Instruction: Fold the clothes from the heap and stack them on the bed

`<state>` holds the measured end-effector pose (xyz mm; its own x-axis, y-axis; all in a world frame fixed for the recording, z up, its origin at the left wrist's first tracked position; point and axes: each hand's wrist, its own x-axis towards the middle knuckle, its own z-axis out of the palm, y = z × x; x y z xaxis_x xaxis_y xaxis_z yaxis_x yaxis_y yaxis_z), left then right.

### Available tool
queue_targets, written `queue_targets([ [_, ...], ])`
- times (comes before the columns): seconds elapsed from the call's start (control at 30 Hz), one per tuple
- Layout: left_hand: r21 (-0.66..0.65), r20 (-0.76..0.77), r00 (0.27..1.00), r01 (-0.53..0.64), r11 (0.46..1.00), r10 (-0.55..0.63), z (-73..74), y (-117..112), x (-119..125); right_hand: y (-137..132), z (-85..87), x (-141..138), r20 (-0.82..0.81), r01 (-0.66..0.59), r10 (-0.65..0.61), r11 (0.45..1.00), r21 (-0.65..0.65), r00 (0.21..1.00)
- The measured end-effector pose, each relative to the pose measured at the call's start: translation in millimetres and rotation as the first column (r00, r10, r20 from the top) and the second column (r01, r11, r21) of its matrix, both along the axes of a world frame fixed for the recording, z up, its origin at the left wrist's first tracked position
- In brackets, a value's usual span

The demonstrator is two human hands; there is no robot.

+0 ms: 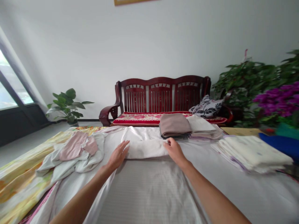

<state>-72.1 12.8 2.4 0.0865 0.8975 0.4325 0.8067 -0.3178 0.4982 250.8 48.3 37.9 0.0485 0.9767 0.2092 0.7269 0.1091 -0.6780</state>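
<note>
A folded white cloth [145,146] lies across the middle of a table covered with a pale grey sheet [149,189]. My left hand [118,154] rests flat with fingers stretched out, touching the cloth's left end. My right hand [174,150] has its fingers curled at the cloth's right end, pinching its edge. Just behind the right hand sits a stack of folded cloths, a taupe one [174,124] on top, with paler folded pieces [202,126] beside it.
A loose heap of pink and pale green garments [72,154] lies at the left on a yellow floral sheet [21,177]. A folded cream stack [252,152] sits at the right. Behind stand a dark wooden bench [161,96], potted plants [66,105] and purple flowers [280,99].
</note>
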Motion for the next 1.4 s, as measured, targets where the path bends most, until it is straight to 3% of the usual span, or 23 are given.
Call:
queue_targets([
  [0.07, -0.038, -0.141, 0.987, 0.068, 0.997, -0.073, -2.7, 0.8, 10.7, 9.0, -2.4, 9.5, -0.002, 0.062, -0.062, 0.998, -0.027, 0.998],
  [0.17, -0.112, -0.306, 0.946, 0.074, 0.991, -0.106, -12.4, -1.6, 23.7, 13.3, -10.8, 23.4, 0.065, 0.116, -0.112, 0.992, -0.051, 0.992],
  [0.3, -0.176, -0.392, 0.918, -0.010, 0.984, -0.061, -16.1, -5.2, 31.1, 7.3, -19.7, 32.7, 0.137, 0.131, -0.124, 0.991, -0.038, 0.983],
  [0.4, -0.121, -0.432, 0.902, -0.050, 0.991, -0.007, -8.1, -4.4, 33.8, 0.4, -21.4, 32.2, 0.236, 0.111, -0.117, 0.993, 0.039, 0.965],
  [0.47, -0.084, -0.462, 0.885, 0.013, 0.996, -0.051, -3.4, -3.4, 35.3, -4.6, -23.4, 30.2, 0.355, 0.042, -0.094, 0.987, 0.153, 0.930],
  [0.53, -0.128, -0.481, 0.871, 0.046, 0.991, -0.103, -1.8, -2.8, 35.9, -9.0, -29.0, 28.7, 0.475, -0.111, -0.012, 0.967, 0.231, 0.880],
  [0.63, -0.248, -0.474, 0.876, -0.036, 0.968, -0.089, -2.3, -3.0, 34.3, -11.8, -44.2, 30.5, 0.585, -0.322, 0.166, 0.931, 0.174, 0.794],
  [0.77, -0.299, -0.455, 0.889, -0.096, 0.949, -0.054, -2.9, -2.7, 29.8, -7.4, -63.5, 38.5, 0.582, -0.343, 0.215, 0.932, 0.117, 0.784],
  [0.9, -0.299, -0.461, 0.887, -0.149, 0.943, -0.006, -8.7, -1.9, 21.4, -4.2, -69.0, 40.8, 0.574, -0.318, 0.186, 0.938, 0.138, 0.797],
  [1.03, -0.245, -0.431, 0.899, -0.035, 0.969, -0.076, -17.8, -10.7, 2.8, -12.1, -69.4, 46.8, 0.553, -0.287, 0.153, 0.944, 0.165, 0.819],
  [1.2, -0.174, -0.333, 0.920, 0.157, 0.972, -0.208, -19.3, -45.1, -26.8, -42.1, -69.8, 78.6, 0.502, -0.315, 0.170, 0.923, 0.220, 0.848],
  [1.4, -0.177, -0.175, 0.931, 0.289, 0.941, -0.319, -14.6, -100.3, -57.7, -91.0, -52.5, 109.4, 0.384, -0.511, 0.436, 0.852, 0.117, 0.814],
])
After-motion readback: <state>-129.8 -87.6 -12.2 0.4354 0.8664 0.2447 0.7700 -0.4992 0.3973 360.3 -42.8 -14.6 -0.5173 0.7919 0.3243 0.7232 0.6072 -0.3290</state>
